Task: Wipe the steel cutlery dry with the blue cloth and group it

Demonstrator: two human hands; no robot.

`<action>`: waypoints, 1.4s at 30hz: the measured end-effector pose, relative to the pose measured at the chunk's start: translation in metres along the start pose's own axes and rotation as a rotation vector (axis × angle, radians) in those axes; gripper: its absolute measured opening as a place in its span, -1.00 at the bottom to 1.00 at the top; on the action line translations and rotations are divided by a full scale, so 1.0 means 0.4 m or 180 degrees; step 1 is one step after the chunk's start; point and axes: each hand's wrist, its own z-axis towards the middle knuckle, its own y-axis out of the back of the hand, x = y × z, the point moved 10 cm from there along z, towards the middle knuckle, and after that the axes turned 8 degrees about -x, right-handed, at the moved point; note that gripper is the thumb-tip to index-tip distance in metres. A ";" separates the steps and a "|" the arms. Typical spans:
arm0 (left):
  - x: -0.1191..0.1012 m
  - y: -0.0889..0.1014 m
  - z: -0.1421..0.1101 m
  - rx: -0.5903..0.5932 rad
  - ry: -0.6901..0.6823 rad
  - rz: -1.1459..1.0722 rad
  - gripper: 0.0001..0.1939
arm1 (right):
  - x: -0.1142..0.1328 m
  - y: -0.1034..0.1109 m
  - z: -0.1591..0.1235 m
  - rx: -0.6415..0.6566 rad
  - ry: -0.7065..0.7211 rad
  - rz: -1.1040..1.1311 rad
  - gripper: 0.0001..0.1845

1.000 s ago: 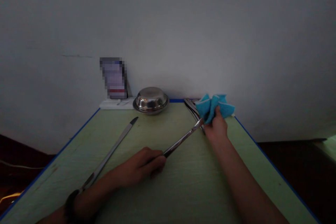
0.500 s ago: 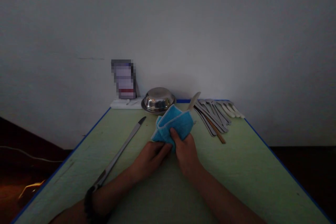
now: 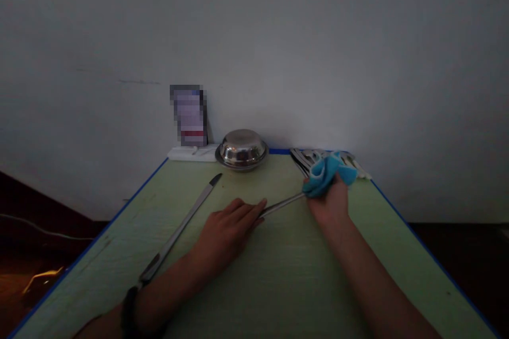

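My left hand [image 3: 228,228] pinches the near end of a thin metal utensil [image 3: 283,203] that slopes up to the right across the green table [image 3: 278,275]. My right hand [image 3: 330,202] grips a bunched blue cloth [image 3: 326,174] wrapped round the utensil's far end. Behind that hand lies a pile of several metal utensils [image 3: 306,159] near the wall.
A long metal knife-like tool [image 3: 183,225] lies diagonally on the left part of the table. An upturned steel bowl [image 3: 242,149] sits at the far edge, beside a white block [image 3: 193,153] with a blurred card [image 3: 190,115] standing on it. The table has a blue rim [image 3: 131,198].
Half a second ago both hands were together at the table's middle with the cloth near the left hand. The right hand has slid the cloth out to the utensil's far end.
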 end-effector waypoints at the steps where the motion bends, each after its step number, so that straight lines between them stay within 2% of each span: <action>1: -0.002 0.004 -0.001 -0.0055 -0.0008 -0.0214 -0.63 | 0.014 -0.006 0.005 0.0107 0.0007 0.0032 -0.69; 4: -0.003 -0.006 -0.004 0.0066 0.0239 -0.1114 -0.61 | 0.048 -0.013 0.010 0.0300 0.0093 0.0116 -0.60; 8: 0.024 -0.054 -0.020 0.0525 0.1126 -0.1961 -0.64 | 0.045 -0.022 -0.001 0.0419 0.0107 0.0072 -0.60; 10: 0.040 -0.060 -0.023 0.0492 0.1368 -0.2056 -0.66 | 0.013 -0.023 -0.020 0.0411 0.0076 0.0012 -0.62; 13: 0.060 -0.057 -0.022 0.0334 0.1456 -0.1919 -0.65 | -0.088 -0.014 -0.074 0.0295 -0.0242 -0.0235 -0.66; 16: 0.057 -0.048 -0.019 0.0280 0.1349 -0.1663 -0.69 | -0.185 0.005 -0.127 0.0075 -0.0712 -0.0447 -0.70; 18: 0.042 -0.033 -0.012 0.0172 0.1138 -0.1519 -0.71 | -0.197 0.009 -0.134 0.0004 -0.0780 -0.0457 -0.72; 20: 0.021 -0.013 -0.005 0.0003 0.0820 -0.1388 -0.70 | -0.162 0.007 -0.109 -0.0007 -0.0598 -0.0408 -0.72; 22: 0.003 0.000 -0.003 -0.0119 0.0536 -0.1259 -0.69 | -0.096 0.006 -0.066 0.0001 -0.0245 -0.0342 -0.71; 25: -0.007 0.001 -0.004 -0.0109 0.0332 -0.1097 -0.69 | 0.000 0.004 -0.006 0.0063 0.0214 -0.0256 -0.70; 31: -0.009 -0.003 -0.003 -0.0029 0.0291 -0.1051 -0.69 | 0.092 0.040 0.058 -0.0279 0.0342 -0.0239 -0.65; 35: 0.003 -0.012 -0.007 0.0089 0.0431 -0.1082 -0.70 | 0.111 0.063 0.058 -0.0566 0.0501 -0.0154 -0.67; 38: 0.025 -0.026 -0.012 0.0235 0.0673 -0.1137 -0.74 | 0.090 0.079 0.037 -0.0865 0.0718 -0.0142 -0.74; 42: 0.047 -0.044 -0.015 0.0430 0.1040 -0.1317 -0.73 | 0.036 0.059 0.018 -0.0727 0.0672 -0.0128 -0.79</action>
